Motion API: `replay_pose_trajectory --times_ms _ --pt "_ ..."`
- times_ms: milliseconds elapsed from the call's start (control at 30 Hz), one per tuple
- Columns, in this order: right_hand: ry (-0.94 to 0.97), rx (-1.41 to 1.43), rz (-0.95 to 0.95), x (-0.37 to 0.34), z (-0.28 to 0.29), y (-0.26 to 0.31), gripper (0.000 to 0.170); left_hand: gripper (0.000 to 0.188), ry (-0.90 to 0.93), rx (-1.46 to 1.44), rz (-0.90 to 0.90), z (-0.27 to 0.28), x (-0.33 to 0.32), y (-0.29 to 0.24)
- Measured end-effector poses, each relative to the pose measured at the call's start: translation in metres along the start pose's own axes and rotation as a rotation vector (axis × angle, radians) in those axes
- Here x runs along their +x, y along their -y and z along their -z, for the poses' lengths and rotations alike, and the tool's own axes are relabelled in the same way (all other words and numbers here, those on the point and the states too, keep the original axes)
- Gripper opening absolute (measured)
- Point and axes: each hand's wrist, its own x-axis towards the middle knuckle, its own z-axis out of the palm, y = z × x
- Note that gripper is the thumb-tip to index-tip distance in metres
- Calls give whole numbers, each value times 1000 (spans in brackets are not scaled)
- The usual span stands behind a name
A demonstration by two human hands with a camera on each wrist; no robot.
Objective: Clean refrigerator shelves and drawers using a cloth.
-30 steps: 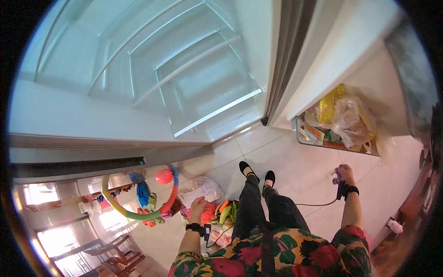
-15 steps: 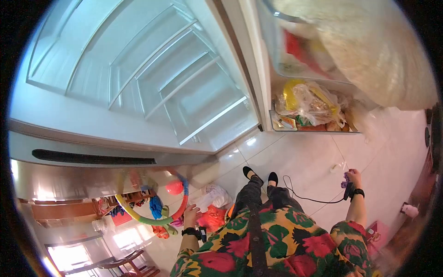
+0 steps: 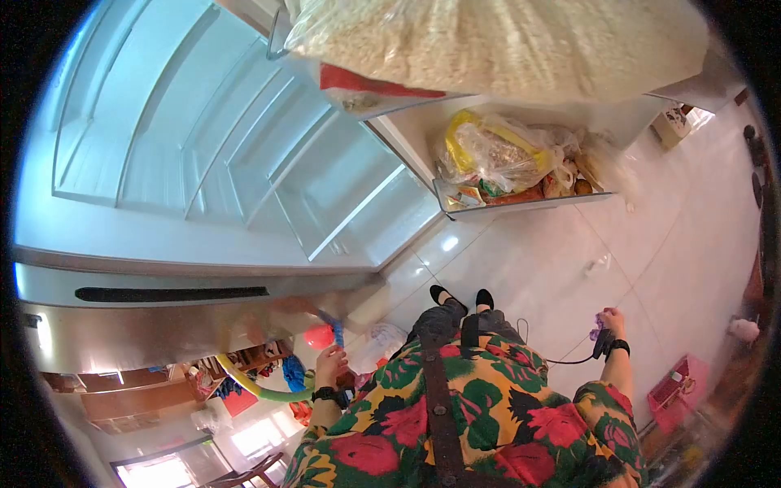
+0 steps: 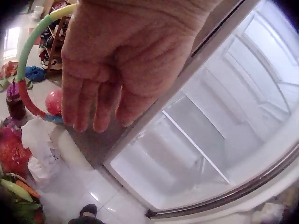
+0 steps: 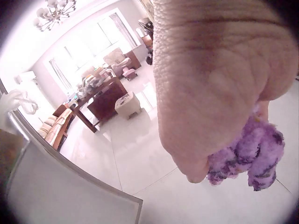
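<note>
The right hand (image 5: 219,79) is curled round a purple cloth (image 5: 254,154); the cloth protrudes from the grip, above the floor (image 3: 529,264). The left hand (image 4: 119,65) is extended, fingers nearly straight and side by side, holding nothing, near the open fridge door (image 3: 122,232). Ahead, a drawer (image 3: 533,202) contains a plastic bag (image 3: 504,150); a larger pale bag (image 3: 504,49) is above it.

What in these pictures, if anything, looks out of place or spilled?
Two things. Vegetables lie among bags on the floor near the open fridge door, an unusual place for food. Also, clear plastic hangs past the end of the low drawer, as if not tucked inside. Nothing looks spilled.
</note>
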Motion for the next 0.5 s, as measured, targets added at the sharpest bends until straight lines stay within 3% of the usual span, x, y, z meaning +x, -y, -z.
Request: replay_pose_trajectory --times_ms 133,300,333,400,500 --pt "-4 -236 61 26 -1 -34 23 35 -87 41 -85 -16 -12 -33" --pt "-1 -166 -24 22 -11 -30 20 40 -38 17 -172 -23 -4 -34" --pt "-4 -100 -23 11 -14 -18 17 42 -20 9 -123 -28 -10 -43" --pt "-37 -240 82 23 -13 -20 16 42 -4 24 -121 -22 11 -26" --pt "-56 -256 97 31 -14 -15 18 42 17 67 -98 -17 18 -4"
